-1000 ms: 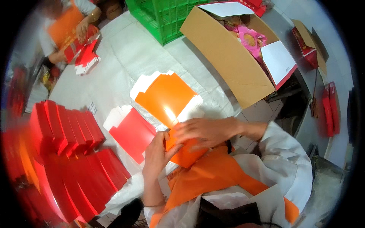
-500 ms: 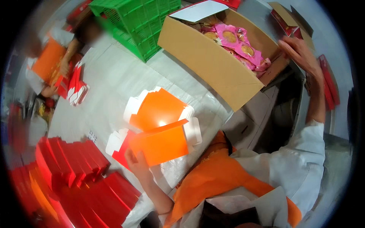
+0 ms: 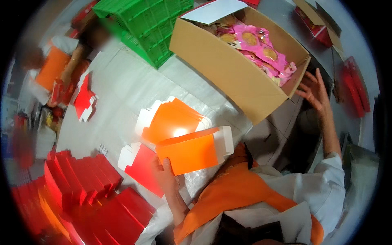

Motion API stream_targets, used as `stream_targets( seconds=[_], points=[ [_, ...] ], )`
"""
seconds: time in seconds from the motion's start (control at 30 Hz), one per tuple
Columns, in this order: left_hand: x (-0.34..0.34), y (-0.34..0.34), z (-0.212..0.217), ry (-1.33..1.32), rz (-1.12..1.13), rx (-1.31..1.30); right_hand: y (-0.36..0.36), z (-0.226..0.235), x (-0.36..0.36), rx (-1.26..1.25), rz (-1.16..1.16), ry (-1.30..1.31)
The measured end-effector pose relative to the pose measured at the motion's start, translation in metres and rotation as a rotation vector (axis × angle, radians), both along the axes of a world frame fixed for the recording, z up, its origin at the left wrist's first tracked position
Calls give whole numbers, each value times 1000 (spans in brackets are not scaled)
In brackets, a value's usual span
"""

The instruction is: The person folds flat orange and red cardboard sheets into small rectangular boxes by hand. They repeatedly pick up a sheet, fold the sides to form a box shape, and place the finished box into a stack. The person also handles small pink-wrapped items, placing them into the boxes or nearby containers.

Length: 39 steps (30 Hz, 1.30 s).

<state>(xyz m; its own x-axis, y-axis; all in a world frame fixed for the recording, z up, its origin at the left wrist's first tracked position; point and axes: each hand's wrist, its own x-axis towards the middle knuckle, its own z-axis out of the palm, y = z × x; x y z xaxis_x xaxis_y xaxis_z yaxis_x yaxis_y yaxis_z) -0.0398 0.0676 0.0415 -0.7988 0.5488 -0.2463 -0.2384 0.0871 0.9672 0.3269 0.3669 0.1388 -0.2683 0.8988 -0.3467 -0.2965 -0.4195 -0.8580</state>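
White sheeting [image 3: 122, 85] covers the worktable. An orange folded carton [image 3: 192, 151] is gripped at its lower corner by the left hand [image 3: 165, 177], thumb on top. The right hand [image 3: 314, 90] is stretched out, fingers spread and empty, beside the cardboard box [image 3: 232, 73] of pink packets [image 3: 261, 49].

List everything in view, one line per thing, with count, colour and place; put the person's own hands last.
Folded carton: one, orange, held at table's near edge.
Flat cartons: small stack, orange, mid table behind the held one.
Flat blank: one, red, under the left hand.
Red cartons: many, stacked at lower left.
Cardboard box: one, brown, open, far right of table.
Pink packets: many, inside the box.
Crate: one, green, top centre.
Co-worker: one, blurred, upper left, handling red cartons.
Table: white covering.
Left hand: grips the orange carton's lower edge.
Right hand: open, at the box's right end.
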Motion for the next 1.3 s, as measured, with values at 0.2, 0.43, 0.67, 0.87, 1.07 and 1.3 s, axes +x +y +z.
stream_targets(
  seconds=[0.2, 0.43, 0.67, 0.87, 1.07, 1.3],
  points=[
    [7, 30, 24, 103, -475, 157, 109, -41, 36, -10, -98, -383],
    [32, 150, 120, 735, -1316, 37, 112, -58, 23, 289, -366, -112],
    [58, 253, 95, 865, -1602, 184, 143, -47, 65, 201, 43, -270],
    [70, 262, 91, 839, -1684, 109, 146, -54, 79, 987, -659, -1119],
    [74, 246, 71, 748, -1521, 189, 147, -21, 60, 202, 299, -676],
    [69, 236, 67, 702, -1485, 201, 145, 3, 47, 383, 259, -875]
  ],
)
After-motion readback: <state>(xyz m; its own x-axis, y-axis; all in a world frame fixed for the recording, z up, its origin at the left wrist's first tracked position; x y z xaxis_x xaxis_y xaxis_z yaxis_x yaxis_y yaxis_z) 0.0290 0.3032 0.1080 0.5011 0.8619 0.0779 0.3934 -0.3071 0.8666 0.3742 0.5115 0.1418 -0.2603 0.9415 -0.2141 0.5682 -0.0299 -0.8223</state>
